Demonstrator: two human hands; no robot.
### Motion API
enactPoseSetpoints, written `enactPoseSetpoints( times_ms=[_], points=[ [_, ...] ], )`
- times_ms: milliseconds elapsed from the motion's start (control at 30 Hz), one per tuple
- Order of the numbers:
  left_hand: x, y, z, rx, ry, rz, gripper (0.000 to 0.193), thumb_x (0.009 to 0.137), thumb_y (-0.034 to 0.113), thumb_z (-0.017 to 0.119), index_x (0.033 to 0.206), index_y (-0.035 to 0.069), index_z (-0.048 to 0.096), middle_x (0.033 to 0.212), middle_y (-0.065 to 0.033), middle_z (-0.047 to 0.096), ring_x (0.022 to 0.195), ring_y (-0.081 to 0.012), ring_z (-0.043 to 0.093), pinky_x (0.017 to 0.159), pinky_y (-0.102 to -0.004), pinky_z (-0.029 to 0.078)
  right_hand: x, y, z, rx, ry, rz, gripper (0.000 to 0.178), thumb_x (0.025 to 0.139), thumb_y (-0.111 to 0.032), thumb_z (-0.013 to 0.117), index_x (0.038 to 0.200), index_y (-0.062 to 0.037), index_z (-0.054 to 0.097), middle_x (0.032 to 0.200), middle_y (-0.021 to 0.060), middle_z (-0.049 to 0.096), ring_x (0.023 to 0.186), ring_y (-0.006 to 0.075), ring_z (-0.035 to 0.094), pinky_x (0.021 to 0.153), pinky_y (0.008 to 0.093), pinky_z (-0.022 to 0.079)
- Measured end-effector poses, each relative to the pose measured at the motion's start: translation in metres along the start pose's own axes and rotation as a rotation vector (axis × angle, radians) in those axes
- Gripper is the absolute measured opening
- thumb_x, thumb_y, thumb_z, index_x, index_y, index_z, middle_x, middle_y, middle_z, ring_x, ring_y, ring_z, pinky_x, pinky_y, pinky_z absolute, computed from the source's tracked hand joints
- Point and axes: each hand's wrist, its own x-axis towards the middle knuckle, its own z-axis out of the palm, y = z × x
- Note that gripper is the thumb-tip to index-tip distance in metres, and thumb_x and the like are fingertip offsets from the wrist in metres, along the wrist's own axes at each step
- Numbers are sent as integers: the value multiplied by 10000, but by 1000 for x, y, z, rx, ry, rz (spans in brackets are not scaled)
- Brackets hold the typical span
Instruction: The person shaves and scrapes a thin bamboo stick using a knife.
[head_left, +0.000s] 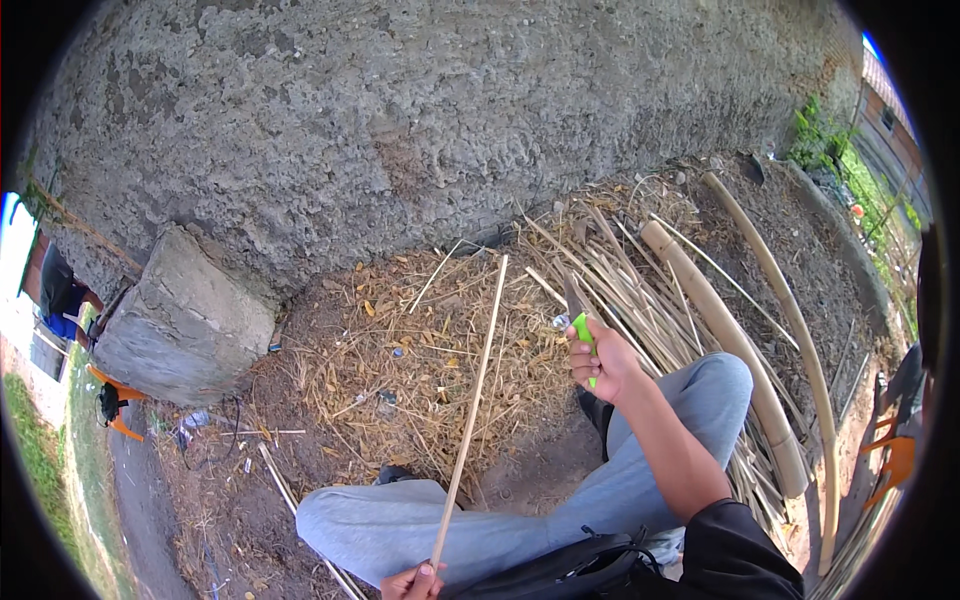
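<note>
My left hand (412, 582) is closed round the near end of a long thin bamboo strip (477, 390), low at the front of my lap. The pale strip slants up and away across my left leg, its far end above the littered ground. In my right hand (608, 362), held out over my right shin, is a knife with a bright green handle (583, 330). Its dark blade (572, 295) points away from me, apart from the strip. The fingers of that hand wrap the handle.
Many split bamboo strips (640, 290) lie piled at my right, beside a thick bamboo pole (725, 350) and a curved bamboo length (785, 290). A rough grey wall (450, 120) rises ahead. A concrete block (190, 320) stands at left; another person (62, 295) is beyond it.
</note>
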Motion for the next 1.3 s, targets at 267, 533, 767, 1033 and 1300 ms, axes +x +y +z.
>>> enactPoseSetpoints(
  times_ms=[267,533,767,1033,1300],
  points=[
    [29,-5,9,-90,-64,-25,403,1028,336,558,694,110,557,585,67,411,508,-47,343,482,-239,255,-1,65,-10,-651,60,105,257,1041,-317,548,966,-73,578,682,-68,420,560,53,351,498,251,293],
    [32,-9,9,-174,-69,-79,326,1035,310,553,816,78,618,603,63,429,501,-41,352,466,-221,263,-1,62,-9,-565,62,125,181,1022,-223,574,1007,-46,607,685,-55,493,491,69,367,434,276,293],
    [39,-13,14,-153,-73,-105,303,1037,305,553,1070,32,681,620,64,452,492,-36,367,455,-209,275,33,60,-42,-2168,147,189,291,958,-227,563,1114,17,599,886,267,686,890,470,672,761,569,525],
    [39,-21,11,-210,-84,-81,293,1032,307,567,996,37,674,594,57,440,487,-33,370,446,-210,266,-3,57,-6,-1825,310,-619,204,895,-227,663,951,-32,641,717,205,666,678,412,670,638,523,529],
    [34,-2,18,-125,-70,-82,372,1023,336,577,751,84,606,572,59,447,472,-36,377,449,-216,255,-27,53,26,-1739,335,-725,291,884,-315,721,865,-27,685,646,156,651,586,360,649,575,468,510]
  ],
)
